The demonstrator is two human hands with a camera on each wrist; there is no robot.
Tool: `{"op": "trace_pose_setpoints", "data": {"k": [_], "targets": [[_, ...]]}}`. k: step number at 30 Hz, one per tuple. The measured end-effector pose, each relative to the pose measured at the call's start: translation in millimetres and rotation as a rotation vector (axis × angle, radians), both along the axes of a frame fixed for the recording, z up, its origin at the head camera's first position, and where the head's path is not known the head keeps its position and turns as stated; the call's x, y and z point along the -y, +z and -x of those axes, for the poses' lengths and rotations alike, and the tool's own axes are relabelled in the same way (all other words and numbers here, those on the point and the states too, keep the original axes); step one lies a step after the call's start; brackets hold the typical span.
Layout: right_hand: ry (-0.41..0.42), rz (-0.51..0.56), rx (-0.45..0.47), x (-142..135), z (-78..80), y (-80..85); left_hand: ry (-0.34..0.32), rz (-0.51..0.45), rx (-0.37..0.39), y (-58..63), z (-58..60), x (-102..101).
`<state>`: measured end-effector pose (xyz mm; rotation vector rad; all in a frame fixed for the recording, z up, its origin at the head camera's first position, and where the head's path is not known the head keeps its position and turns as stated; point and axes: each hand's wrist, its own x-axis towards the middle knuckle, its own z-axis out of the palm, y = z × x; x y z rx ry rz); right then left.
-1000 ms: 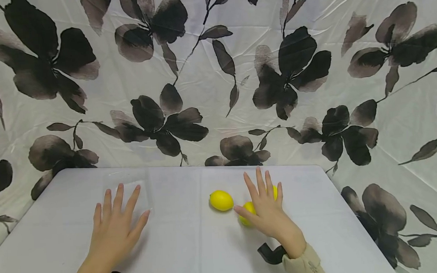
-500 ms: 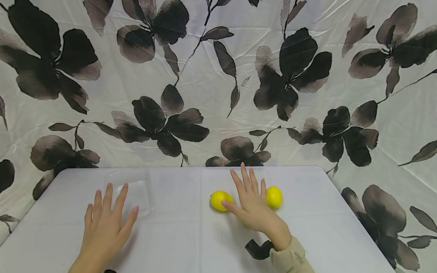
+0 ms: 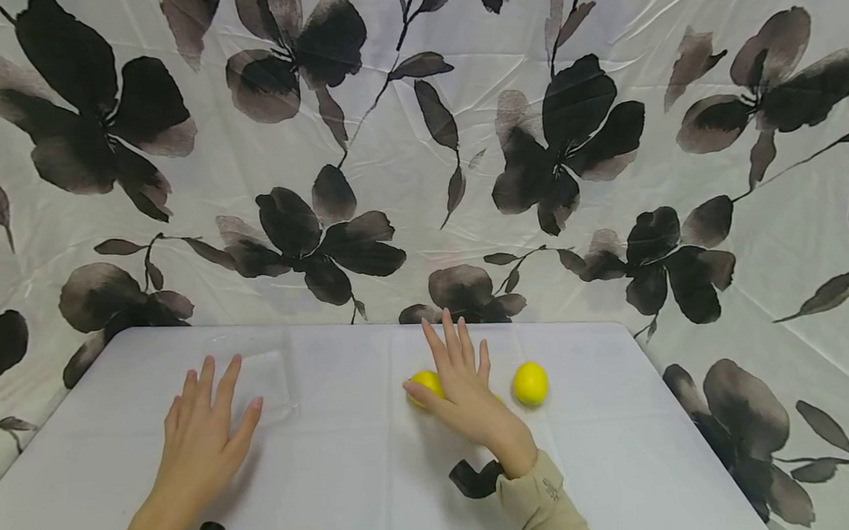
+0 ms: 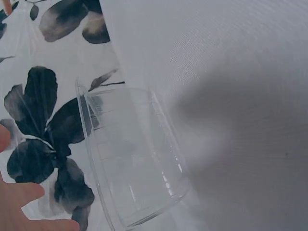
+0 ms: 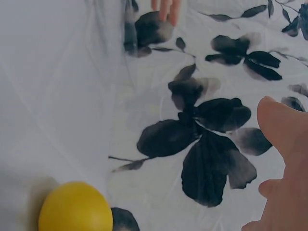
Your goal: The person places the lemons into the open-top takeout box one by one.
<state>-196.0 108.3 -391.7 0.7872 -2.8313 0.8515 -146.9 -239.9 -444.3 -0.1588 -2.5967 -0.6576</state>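
My left hand [image 3: 206, 436] is held over the left of the white table with its fingers extended and nothing in them. Just beyond its fingertips stands a clear plastic container [image 4: 134, 154], faint against the cloth in the head view. My right hand [image 3: 467, 391] hovers on the other side, fingers spread, holding nothing. Its thumb and index finger overlap one yellow lemon [image 3: 427, 382] in the head view. A second lemon [image 3: 530, 383] lies to the right of that hand. Only a sliver of a third lemon [image 3: 499, 399] shows behind the hand; the rest is hidden.
The white table [image 3: 350, 493] ends at a far edge, behind which hangs a floral-patterned cloth [image 3: 419, 153]. Black wrist-worn devices [image 3: 475, 480] stick out below both hands.
My right hand has moved left, from over the right-hand lemons to over the leftmost one, leaving the right lemon uncovered. My left hand has shifted slightly left from the container.
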Motion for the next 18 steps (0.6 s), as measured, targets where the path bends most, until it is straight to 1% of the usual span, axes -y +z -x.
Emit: {"op": "trace_pose_setpoints", "data": {"k": [3,7,13,16,18], "targets": [[0.018,0.054,0.009,8,3.5,-2.5,-0.026,-0.049,0.004,-1.5,1.3,3],[0.05,0.158,0.034,18,8.8,-7.5,-0.063,-0.118,0.013,-4.3,4.5,7],[0.135,0.307,0.094,33,13.5,-18.3,-0.128,-0.258,0.065,-11.7,8.4,12],[0.173,0.382,0.151,41,13.2,-25.2,-0.151,-0.323,0.075,-16.5,10.0,15],[0.18,0.44,0.21,47,12.0,-30.4,-0.162,-0.356,0.067,-19.7,11.2,17]]}}
